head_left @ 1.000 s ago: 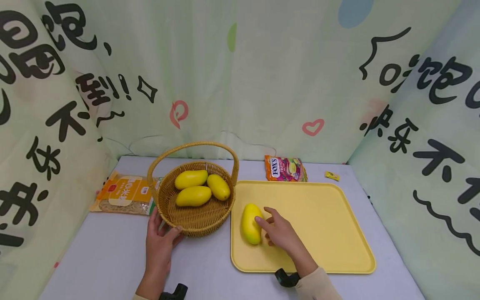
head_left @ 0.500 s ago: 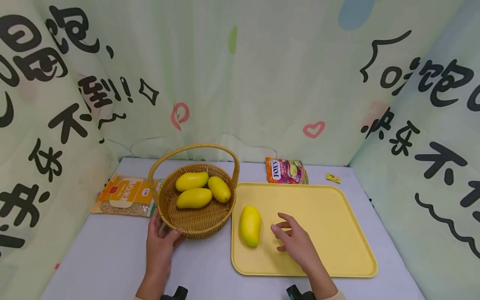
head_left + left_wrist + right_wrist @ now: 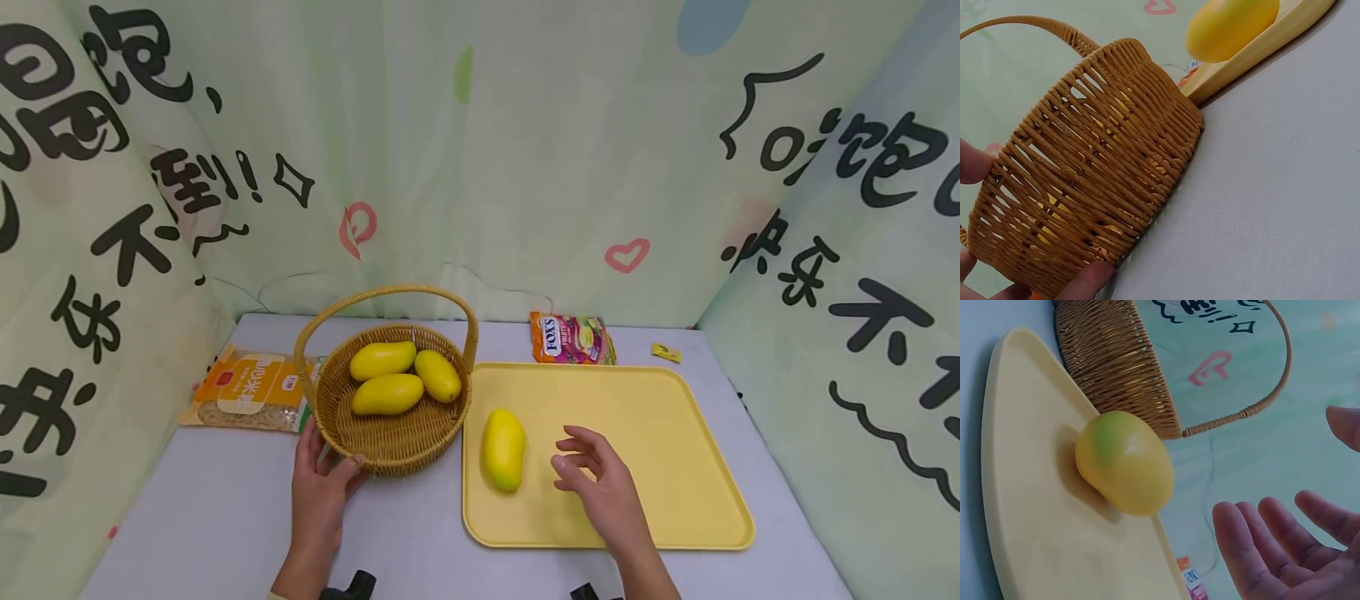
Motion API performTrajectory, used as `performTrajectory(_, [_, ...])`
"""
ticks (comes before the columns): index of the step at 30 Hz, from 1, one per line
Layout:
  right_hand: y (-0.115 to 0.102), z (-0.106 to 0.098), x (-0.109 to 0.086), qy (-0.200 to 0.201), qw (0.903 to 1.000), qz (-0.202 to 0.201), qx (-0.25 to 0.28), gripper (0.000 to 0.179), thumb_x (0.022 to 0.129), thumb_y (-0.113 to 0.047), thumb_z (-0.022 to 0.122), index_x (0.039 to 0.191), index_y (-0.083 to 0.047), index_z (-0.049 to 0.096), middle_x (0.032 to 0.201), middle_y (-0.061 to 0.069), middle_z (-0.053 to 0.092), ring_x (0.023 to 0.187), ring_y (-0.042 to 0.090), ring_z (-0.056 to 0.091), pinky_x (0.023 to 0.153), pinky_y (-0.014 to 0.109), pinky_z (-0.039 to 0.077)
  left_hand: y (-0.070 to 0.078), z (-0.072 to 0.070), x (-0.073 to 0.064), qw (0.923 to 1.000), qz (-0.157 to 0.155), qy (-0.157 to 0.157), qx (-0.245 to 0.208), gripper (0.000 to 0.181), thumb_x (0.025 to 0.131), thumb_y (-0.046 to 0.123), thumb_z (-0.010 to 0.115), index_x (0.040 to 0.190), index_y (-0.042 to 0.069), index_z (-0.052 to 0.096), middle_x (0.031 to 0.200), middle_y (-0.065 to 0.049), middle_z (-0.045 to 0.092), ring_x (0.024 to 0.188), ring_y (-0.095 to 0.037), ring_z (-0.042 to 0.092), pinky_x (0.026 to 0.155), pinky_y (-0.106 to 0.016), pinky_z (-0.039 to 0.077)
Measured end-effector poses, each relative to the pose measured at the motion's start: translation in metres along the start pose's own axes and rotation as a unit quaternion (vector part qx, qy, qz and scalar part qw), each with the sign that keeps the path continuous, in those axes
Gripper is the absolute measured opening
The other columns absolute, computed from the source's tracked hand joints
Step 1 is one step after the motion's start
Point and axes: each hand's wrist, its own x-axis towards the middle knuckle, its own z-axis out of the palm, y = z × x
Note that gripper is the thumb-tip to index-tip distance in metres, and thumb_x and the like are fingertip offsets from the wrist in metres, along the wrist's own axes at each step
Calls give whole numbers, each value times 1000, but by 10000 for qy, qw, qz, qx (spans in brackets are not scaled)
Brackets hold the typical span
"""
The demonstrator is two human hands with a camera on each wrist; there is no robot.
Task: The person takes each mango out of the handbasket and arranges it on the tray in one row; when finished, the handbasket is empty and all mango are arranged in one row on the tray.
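Note:
My left hand (image 3: 322, 492) grips the near left side of a round wicker basket (image 3: 397, 437) with a tall arched handle. Its thumb and fingertips show against the weave in the left wrist view. Inside the basket lie three yellow mangoes (image 3: 387, 394). Another mango (image 3: 503, 450), yellow with a greenish patch, lies on the left part of a yellow tray (image 3: 675, 467). To the right of that mango my right hand (image 3: 603, 483) hovers over the tray, fingers loosely bent and holding nothing. The right wrist view shows a gap between these fingers and the mango (image 3: 1125, 464).
An orange bag of grain (image 3: 251, 392) lies left of the basket, partly behind it. Behind the tray are a colourful FOX'S candy bag (image 3: 572, 339) and a small yellow wrapped sweet (image 3: 665, 352). A printed curtain (image 3: 525, 167) encloses the table's back and sides.
My right hand has moved right, away from the mango on the tray, which its thumb overlapped a second ago. That mango, the basket and my left hand have stayed in place.

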Motion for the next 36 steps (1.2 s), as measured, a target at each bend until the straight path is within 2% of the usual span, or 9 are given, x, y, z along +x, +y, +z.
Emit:
performTrajectory(3, [-2,5,-4,100,9994,-246,-200,51,96,-25,79,142,-18,60,135,17,65,108,12,67,85,24,63,1,0,0,10000,-24,9,-22,105,95,-5,65,167,49,11,178,2,15,151,-29,40,94,-30,63])
performTrajectory(8, [0,15,-9,154,9949,-819,-576,49,93,-20,81,139,-18,63,131,6,68,112,15,67,90,24,61,1,0,1,10000,-38,8,-37,105,95,-5,66,168,48,12,178,3,16,150,-29,40,92,-30,63])
performTrajectory(14, [1,25,-6,108,9790,-1686,-1137,54,88,-20,87,137,-21,64,132,-1,67,117,20,66,93,29,64,0,0,2,10000,-36,7,-32,105,95,-4,67,167,50,13,177,6,17,150,-27,41,93,-32,63])
performTrajectory(17, [-3,29,-4,-114,9726,-1965,-1239,58,86,-22,89,138,-22,63,135,3,66,122,30,66,92,36,65,0,0,2,10000,-17,-13,-50,104,95,-4,66,167,50,13,177,6,17,149,-27,41,93,-32,63])
performTrajectory(22, [-15,39,1,-519,9672,-2063,-1389,64,84,-26,91,140,-24,62,141,8,63,126,40,62,88,45,66,0,-1,3,9999,40,-59,-75,104,95,-5,65,168,48,12,177,4,17,150,-27,41,92,-30,63])
performTrajectory(26, [-35,47,10,-870,9622,-1850,-1798,69,81,-31,93,143,-26,62,144,3,60,130,38,60,87,39,67,1,-1,3,9999,78,-65,-78,104,95,-5,65,168,47,12,177,3,18,149,-27,41,92,-29,63])
performTrajectory(28, [-46,51,15,-1120,9562,-1761,-2054,69,82,-32,92,143,-25,61,145,3,59,131,36,60,87,37,66,1,-1,3,9999,82,-50,-66,105,95,-5,65,168,47,12,177,3,18,150,-27,41,92,-29,63])
performTrajectory(31, [-61,58,24,-1471,9410,-1828,-2437,69,83,-33,91,144,-20,61,145,4,58,125,30,62,85,33,66,0,-1,4,9999,79,-38,-53,105,95,-5,66,168,48,12,177,3,17,150,-27,40,92,-29,63])
performTrajectory(36, [-80,75,43,-1838,9106,-2113,-3041,74,81,-29,92,146,-15,60,144,6,59,116,24,62,94,40,61,-1,-1,4,9999,83,-46,-76,105,95,-6,66,168,48,13,177,2,18,150,-28,41,92,-30,63])
